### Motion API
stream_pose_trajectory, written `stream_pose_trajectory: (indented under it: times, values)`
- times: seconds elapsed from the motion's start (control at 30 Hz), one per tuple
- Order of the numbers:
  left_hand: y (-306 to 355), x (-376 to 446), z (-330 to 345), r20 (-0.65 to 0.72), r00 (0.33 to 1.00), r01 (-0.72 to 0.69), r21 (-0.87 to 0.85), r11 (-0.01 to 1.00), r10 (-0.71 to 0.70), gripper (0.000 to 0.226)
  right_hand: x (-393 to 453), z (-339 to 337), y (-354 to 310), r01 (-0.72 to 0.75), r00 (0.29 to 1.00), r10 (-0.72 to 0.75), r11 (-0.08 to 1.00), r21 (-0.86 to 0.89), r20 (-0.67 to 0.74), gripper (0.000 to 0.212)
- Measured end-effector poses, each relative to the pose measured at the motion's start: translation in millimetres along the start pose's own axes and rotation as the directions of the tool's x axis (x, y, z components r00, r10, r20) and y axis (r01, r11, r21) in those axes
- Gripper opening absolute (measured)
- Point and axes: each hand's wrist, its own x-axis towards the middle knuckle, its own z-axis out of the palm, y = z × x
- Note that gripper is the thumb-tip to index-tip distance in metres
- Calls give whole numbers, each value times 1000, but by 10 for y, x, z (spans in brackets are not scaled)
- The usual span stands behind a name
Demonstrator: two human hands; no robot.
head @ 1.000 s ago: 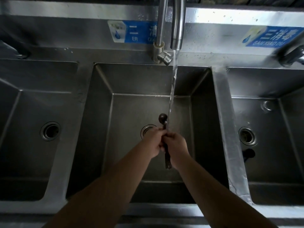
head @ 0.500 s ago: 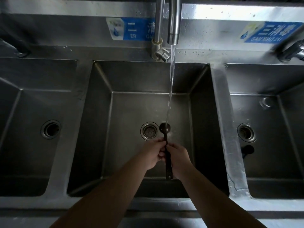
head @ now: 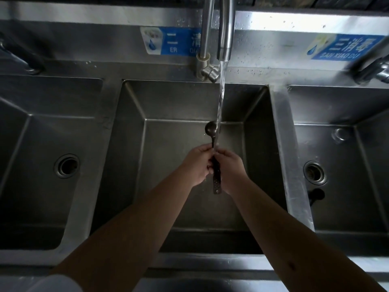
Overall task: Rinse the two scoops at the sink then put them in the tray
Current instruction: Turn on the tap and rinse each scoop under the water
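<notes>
Rinse in progress. Left hand and right hand together, both gripping handle of dark scoop over middle basin, tap stream hitting it. Possible second scoop lying in right basin. Tray not in view; placing not yet done.

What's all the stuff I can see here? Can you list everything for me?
Sink basins: three, grey steel, side by side; the middle one is in use.
Taps: three, steel; the middle one runs, the side ones are partly seen.
Water stream: one, clear, falling onto the held scoop.
Scoop: one, dark, over the middle basin, bowl pointing away.
Second scoop: one, dark, lying in the right basin near its drain.
Drains: two showing, in the left and right basins.
Signs: two, blue, on the back wall.
Left hand: grips the held scoop's handle.
Right hand: grips it too.
</notes>
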Motion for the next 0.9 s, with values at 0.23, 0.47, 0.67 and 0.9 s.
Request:
stream_pose_trajectory:
  times: [0.23,0.47,0.67,0.9]
  values:
    - [406,123,153,21,991,-131,-13,991,131,22,19,179,-458,136,986,-142,988,74,86,20]
    - [809,143,377,-24,971,-241,-83,967,239,23,7,351,-818,272,945,-294,950,155,143,21]
    - [527,43,252,2,998,-59,-45,997,59,15,-174,260,-541,65,988,-85,986,153,127,22]
    - [24,-93,41,-31,999,39,76,996,-37,11,-377,-21,-55,-124,982,105,985,118,160,32]
